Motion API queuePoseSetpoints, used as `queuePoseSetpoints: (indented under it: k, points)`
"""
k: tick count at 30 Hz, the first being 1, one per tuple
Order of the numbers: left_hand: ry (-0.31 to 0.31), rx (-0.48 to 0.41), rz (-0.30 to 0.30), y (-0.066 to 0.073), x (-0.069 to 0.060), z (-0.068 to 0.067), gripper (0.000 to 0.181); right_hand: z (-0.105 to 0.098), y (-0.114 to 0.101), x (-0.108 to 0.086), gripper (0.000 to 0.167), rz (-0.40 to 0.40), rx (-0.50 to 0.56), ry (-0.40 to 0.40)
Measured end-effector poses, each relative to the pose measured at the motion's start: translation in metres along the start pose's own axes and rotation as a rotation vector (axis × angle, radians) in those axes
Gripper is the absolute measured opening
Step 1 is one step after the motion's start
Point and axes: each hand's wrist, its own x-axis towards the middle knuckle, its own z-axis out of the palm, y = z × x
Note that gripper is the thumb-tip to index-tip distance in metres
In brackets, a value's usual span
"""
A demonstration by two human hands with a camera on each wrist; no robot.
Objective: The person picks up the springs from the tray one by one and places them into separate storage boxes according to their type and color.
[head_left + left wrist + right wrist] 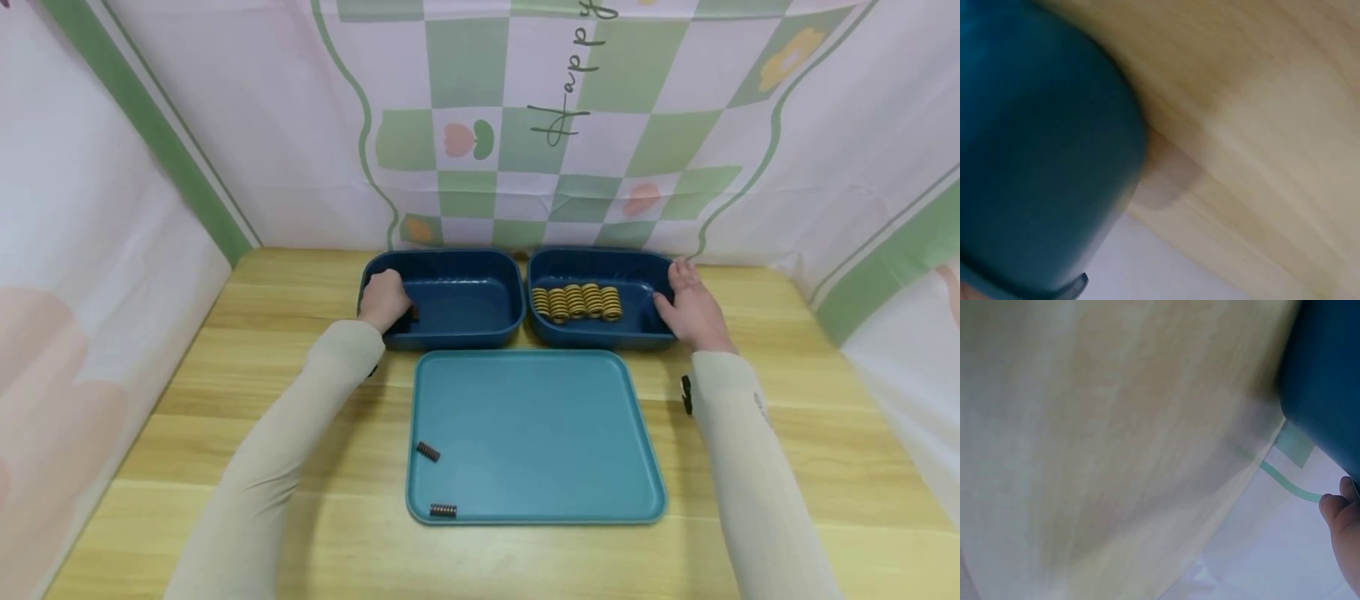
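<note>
My left hand (385, 302) reaches down into the left dark blue bin (465, 342), its fingers curled and partly hidden. A small brown spring (415, 312) shows at the fingertips, pinched there and mostly covered by the hand. My right hand (693, 308) rests on the right end of the other dark blue bin (600, 339), thumb over the inner side and fingers laid along the rim. Inside that bin lie several stacks of yellow-and-black coils (575, 302). On the teal tray (536, 433), two dark copper springs, an upper spring (428, 452) and a lower spring (443, 510), lie near the left side.
Both bins stand side by side at the back of the wooden table (360, 533), just behind the tray. A patterned cloth (465, 75) hangs behind them, with more cloth at both sides. The left wrist view shows mostly a bin's outer wall (1054, 156).
</note>
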Motion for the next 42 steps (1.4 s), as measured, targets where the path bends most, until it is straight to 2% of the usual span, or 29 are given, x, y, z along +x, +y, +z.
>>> queuePoseSetpoints:
  k: [4, 7, 12, 17, 23, 28, 32, 34, 35, 37, 42]
  points:
    - [-0.025, 0.098, -0.012, 0.0, 0.003, 0.007, 0.039, 0.0, 0.0, 0.001, 0.066, -0.002, 0.001, 0.0]
    - [-0.036, 0.131, -0.021, 0.001, 0.005, 0.009, 0.038, 0.0, 0.001, 0.0, 0.065, -0.007, -0.002, 0.004]
    - [-0.051, 0.124, -0.034, 0.0, 0.007, 0.009, 0.039, 0.0, 0.002, 0.0, 0.065, -0.009, -0.002, 0.007]
    - [-0.077, 0.109, -0.038, 0.001, 0.004, 0.001, 0.04, -0.001, 0.001, 0.001, 0.066, -0.008, -0.004, 0.006]
    - [-0.09, 0.069, 0.013, 0.003, 0.001, -0.008, 0.047, -0.001, 0.0, 0.0, 0.066, -0.01, -0.004, 0.005]
    - [-0.047, 0.042, 0.114, 0.005, -0.003, -0.015, 0.042, -0.001, 0.001, 0.0, 0.066, -0.009, -0.004, 0.001]
    - [-0.008, 0.043, 0.18, 0.013, -0.015, -0.02, 0.006, 0.0, 0.001, 0.0, 0.066, -0.002, -0.001, 0.004]
    - [-0.015, 0.035, 0.229, 0.019, -0.026, -0.022, 0.02, 0.001, 0.001, 0.0, 0.066, -0.001, 0.001, 0.002]
    - [-0.031, 0.034, 0.268, 0.022, -0.033, -0.023, 0.021, 0.001, 0.001, 0.0, 0.066, 0.0, 0.0, 0.001]
    - [-0.093, 0.021, 0.376, 0.027, -0.048, -0.023, 0.019, 0.001, 0.002, 0.0, 0.066, 0.001, -0.001, -0.004]
    - [-0.327, 0.03, 0.766, 0.034, -0.088, -0.017, 0.018, 0.001, 0.001, 0.001, 0.066, 0.0, 0.0, 0.001]
